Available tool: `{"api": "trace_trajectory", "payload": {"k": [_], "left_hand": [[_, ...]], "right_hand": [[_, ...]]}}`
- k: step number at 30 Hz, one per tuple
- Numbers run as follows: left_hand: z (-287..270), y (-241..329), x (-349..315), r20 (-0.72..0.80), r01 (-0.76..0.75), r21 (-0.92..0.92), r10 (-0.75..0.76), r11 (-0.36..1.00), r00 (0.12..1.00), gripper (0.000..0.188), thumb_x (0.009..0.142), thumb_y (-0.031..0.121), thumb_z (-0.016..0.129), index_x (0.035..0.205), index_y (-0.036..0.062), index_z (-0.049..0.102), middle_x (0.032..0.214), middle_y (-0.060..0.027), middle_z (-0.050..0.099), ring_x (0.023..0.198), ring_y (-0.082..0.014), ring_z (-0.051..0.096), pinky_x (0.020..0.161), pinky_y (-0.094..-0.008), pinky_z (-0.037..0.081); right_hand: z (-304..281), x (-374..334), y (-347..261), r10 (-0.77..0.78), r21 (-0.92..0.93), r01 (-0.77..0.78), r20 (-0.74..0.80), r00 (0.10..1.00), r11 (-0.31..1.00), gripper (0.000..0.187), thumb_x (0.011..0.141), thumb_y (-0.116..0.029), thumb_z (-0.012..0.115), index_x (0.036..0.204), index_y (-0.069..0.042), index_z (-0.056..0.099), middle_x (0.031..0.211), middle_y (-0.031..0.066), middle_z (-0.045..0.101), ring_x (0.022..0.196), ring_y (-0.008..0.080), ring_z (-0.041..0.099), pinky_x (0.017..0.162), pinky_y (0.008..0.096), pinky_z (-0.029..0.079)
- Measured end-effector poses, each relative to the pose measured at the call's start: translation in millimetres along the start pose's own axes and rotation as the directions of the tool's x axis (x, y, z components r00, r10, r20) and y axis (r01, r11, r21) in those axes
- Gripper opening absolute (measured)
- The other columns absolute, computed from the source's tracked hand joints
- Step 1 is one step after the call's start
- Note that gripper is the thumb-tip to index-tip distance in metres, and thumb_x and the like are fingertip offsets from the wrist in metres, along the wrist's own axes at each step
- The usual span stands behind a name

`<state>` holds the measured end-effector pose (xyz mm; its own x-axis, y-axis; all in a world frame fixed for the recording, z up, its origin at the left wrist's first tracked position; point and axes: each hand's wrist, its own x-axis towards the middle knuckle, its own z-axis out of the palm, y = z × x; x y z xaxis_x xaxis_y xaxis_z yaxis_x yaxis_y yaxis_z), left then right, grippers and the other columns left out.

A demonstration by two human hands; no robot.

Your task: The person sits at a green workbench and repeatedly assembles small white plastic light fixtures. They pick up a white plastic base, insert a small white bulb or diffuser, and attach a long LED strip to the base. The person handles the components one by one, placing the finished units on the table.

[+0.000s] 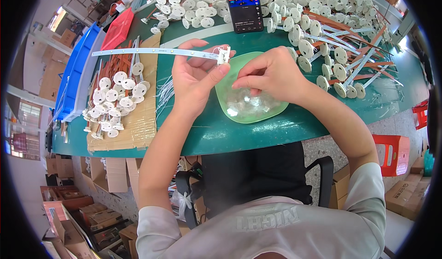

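Two bare hands are raised: the left grip [195,79] is closed on an LED strip [152,51] near its white end plate [224,55]; the right grip [276,74] is narrow, fingertips bunched over a green bowl [223,92], and whether they hold anything cannot be told. Slim and pale, the strip arcs leftward, dotted with small chips, thin wires curling at the plate. Around it, the glossy green worktop [198,141] carries a cardboard sheet [146,74], a phone [244,10] and heaped disc-ended strips [340,56]. Farther out, a red stool [396,155] and cartons [405,197] stand on the floor [327,144].
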<state>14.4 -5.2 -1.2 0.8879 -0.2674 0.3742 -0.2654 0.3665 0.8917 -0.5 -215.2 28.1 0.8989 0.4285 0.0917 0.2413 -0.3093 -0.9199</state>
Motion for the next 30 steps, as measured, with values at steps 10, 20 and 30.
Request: {"api": "trace_trajectory", "payload": {"k": [10, 20, 30], "left_hand": [[4, 0, 3, -0.138, 0.148, 0.038, -0.142, 0.988, 0.980, 0.050, 0.088, -0.007, 0.070, 0.128, 0.0060, 0.043, 0.121, -0.0218, 0.063, 0.119, -0.0353, 0.063, 0.105, -0.0431, 0.050], [6, 3, -2, 0.013, 0.037, -0.264, -0.035, 0.964, 0.999, 0.052, 0.085, -0.010, 0.072, 0.127, 0.0061, 0.046, 0.124, -0.0193, 0.065, 0.123, -0.0370, 0.061, 0.107, -0.0475, 0.048], [9, 2, -5, 0.066, 0.043, -0.333, -0.022, 0.942, 0.998, 0.049, 0.082, -0.011, 0.073, 0.123, 0.0057, 0.050, 0.126, -0.0189, 0.063, 0.125, -0.0377, 0.060, 0.109, -0.0494, 0.047]], "right_hand": [[-11, 5, 8, 0.244, 0.460, -0.350, 0.276, 0.930, 0.816, 0.025, 0.091, -0.008, 0.072, 0.108, 0.010, 0.068, 0.096, 0.0153, 0.073, 0.083, 0.0179, 0.072, 0.079, 0.0280, 0.061], [1, -3, -2, -0.083, 0.300, 0.159, -0.250, 0.965, 0.941, 0.019, 0.089, -0.005, 0.072, 0.106, 0.005, 0.072, 0.093, 0.0116, 0.076, 0.084, 0.0157, 0.074, 0.075, 0.0269, 0.059], [13, -7, 6, -0.424, -0.132, 0.405, -0.358, 0.832, 0.905, 0.012, 0.083, -0.008, 0.076, 0.092, 0.000, 0.076, 0.082, 0.0113, 0.076, 0.072, 0.0174, 0.075, 0.067, 0.0265, 0.058]]}}
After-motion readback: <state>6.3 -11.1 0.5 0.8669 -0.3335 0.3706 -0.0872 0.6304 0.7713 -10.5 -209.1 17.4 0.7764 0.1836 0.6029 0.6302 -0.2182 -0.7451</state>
